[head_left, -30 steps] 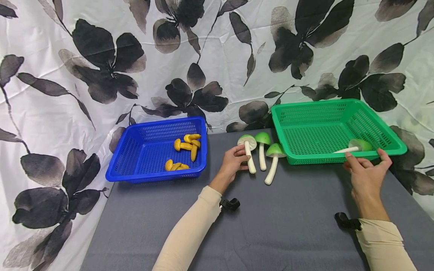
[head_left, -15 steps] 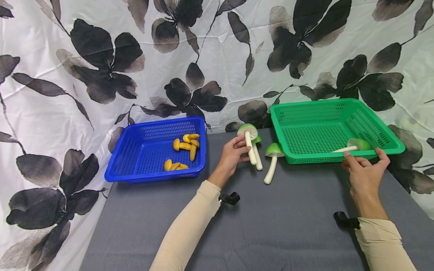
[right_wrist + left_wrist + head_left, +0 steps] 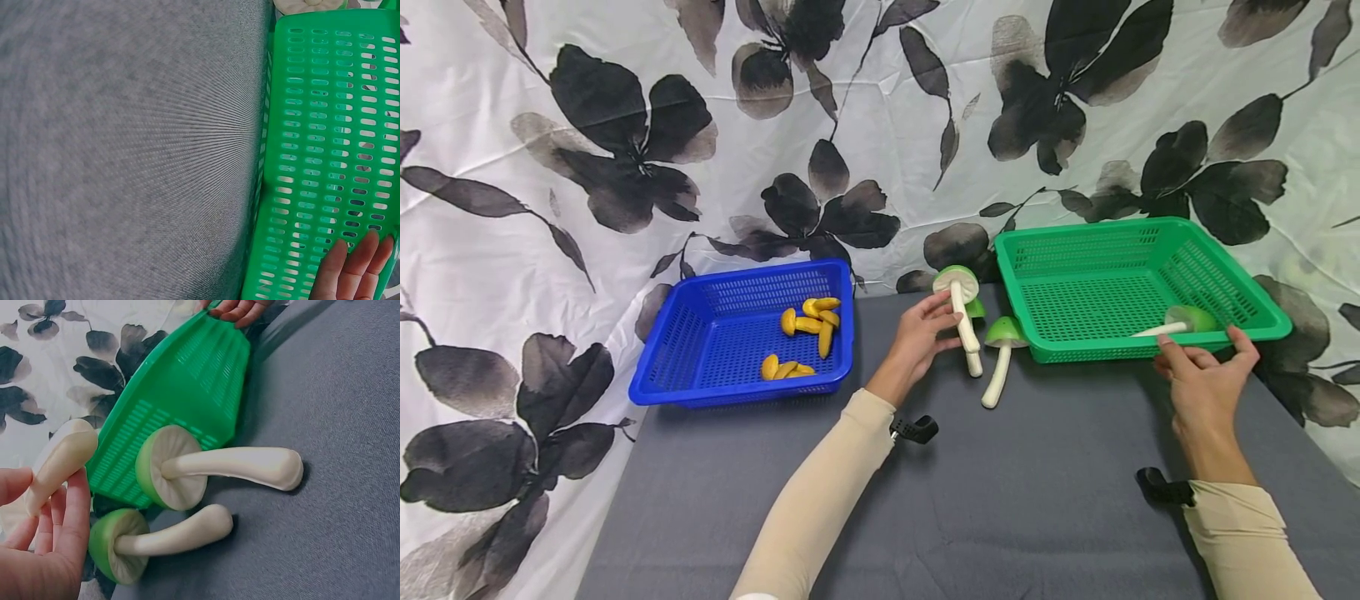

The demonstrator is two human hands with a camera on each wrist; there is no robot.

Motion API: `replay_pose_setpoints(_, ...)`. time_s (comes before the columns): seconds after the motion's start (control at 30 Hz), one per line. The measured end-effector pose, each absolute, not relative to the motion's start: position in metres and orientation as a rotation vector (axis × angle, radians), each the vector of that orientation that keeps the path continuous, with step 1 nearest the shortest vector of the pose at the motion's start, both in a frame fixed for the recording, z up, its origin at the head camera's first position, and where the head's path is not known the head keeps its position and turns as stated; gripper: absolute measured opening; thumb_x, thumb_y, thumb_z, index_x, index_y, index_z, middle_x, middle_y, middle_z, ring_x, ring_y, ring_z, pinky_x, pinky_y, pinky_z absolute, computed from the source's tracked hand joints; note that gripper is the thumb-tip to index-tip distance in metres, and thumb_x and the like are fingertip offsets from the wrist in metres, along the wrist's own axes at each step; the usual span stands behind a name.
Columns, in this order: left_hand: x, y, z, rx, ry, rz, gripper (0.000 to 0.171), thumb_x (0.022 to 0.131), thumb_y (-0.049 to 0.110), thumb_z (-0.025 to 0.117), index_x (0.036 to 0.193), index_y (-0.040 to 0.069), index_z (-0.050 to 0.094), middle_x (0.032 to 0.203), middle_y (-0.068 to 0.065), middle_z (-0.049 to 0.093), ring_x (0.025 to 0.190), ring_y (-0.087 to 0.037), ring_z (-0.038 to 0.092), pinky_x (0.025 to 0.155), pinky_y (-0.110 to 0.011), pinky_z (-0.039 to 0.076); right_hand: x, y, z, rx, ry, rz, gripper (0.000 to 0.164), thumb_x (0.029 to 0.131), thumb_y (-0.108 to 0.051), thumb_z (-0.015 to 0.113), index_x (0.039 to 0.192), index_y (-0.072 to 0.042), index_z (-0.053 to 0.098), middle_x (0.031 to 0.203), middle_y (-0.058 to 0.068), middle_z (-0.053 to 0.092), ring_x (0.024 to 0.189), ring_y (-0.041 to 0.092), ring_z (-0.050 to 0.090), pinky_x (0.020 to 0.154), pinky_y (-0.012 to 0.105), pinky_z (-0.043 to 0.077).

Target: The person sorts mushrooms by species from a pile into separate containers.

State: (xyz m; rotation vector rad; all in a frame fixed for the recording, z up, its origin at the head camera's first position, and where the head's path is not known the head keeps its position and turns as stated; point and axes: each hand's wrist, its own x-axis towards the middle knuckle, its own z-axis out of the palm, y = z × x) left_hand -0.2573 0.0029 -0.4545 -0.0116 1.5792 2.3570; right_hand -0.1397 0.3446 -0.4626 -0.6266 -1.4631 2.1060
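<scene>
In the head view my left hand point(image 3: 921, 337) pinches the white stem of a green-capped mushroom point(image 3: 957, 285), raised above the grey table. The left wrist view shows that pale stem point(image 3: 65, 450) between thumb and fingers. Partly behind it lies another green-capped mushroom point(image 3: 974, 364), and a further one point(image 3: 997, 375) rests just right of that, close to the green basket point(image 3: 1097, 353). My right hand point(image 3: 1210, 392) grips the front rim of this basket near its right corner; its fingers point(image 3: 356, 269) lie against the slotted wall. One mushroom point(image 3: 1195, 319) is inside the basket.
On the left stands a blue basket point(image 3: 730, 392) holding several small yellow-brown mushrooms point(image 3: 808, 325). A white cloth with dark flowers point(image 3: 880, 125) hangs behind the grey-covered table point(image 3: 1000, 500).
My left hand has lifted the mushroom off the table and moved it slightly up and right, in front of its neighbour. My right hand stays on the green basket's rim.
</scene>
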Motion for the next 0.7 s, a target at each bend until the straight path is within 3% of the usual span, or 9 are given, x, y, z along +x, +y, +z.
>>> replay_pose_setpoints(0.23, -0.259, 0.015, -0.445, 0.052, 1.591, 2.353, 0.048, 0.091, -0.002, 0.072, 0.134, 0.018, 0.066, 0.107, -0.001, 0.068, 0.092, -0.017, 0.069, 0.067, -0.035, 0.06, -0.139, 0.344, -0.462, -0.638, -1.46, 2.11, 0.09, 0.087, -0.007, 0.078, 0.15, -0.032, 0.02, 0.081, 0.0, 0.068, 0.065, 0.013, 0.067, 0.063, 0.019, 0.057)
replay_pose_setpoints(0.5, -0.263, 0.034, -0.435, 0.127, 1.623, 2.321, 0.049, 0.092, 0.0, 0.072, 0.137, 0.018, 0.064, 0.112, -0.004, 0.067, 0.091, -0.014, 0.068, 0.067, -0.034, 0.06, -0.14, 0.345, -0.463, -0.65, -1.452, 2.106, 0.09, 0.086, -0.007, 0.08, 0.149, -0.032, 0.021, 0.08, -0.001, 0.067, 0.066, 0.011, 0.066, 0.063, 0.019, 0.057)
replay_pose_setpoints(0.7, -0.266, 0.047, -0.429, 0.173, 1.658, 2.303, 0.049, 0.091, 0.002, 0.074, 0.137, 0.019, 0.065, 0.106, 0.001, 0.069, 0.092, -0.014, 0.069, 0.068, -0.035, 0.06, -0.14, 0.345, -0.463, -0.639, -1.43, 2.125, 0.091, 0.086, -0.005, 0.079, 0.15, -0.032, 0.02, 0.08, 0.0, 0.067, 0.066, 0.012, 0.066, 0.062, 0.019, 0.058)
